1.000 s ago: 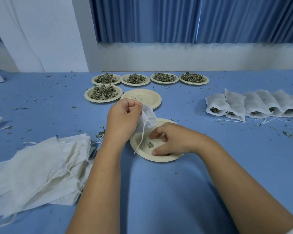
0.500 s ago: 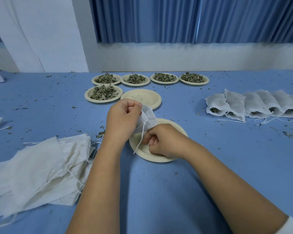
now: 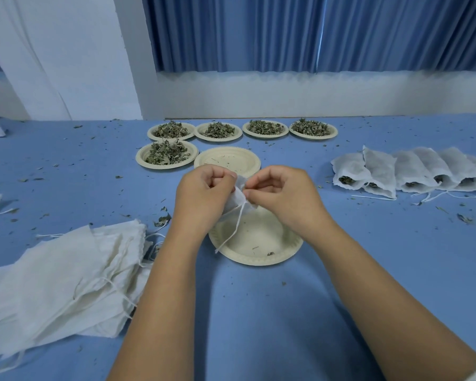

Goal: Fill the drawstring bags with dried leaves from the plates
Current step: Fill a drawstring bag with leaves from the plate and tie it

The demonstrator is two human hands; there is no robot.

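five plates (image 3: 167, 156) hold dried leaves; near plate (image 3: 259, 254) almost bare.

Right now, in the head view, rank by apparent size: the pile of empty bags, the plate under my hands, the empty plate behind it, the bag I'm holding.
1. pile of empty bags
2. near plate
3. far empty plate: smaller-looking, but farther, so possibly equal
4. held bag, mostly covered
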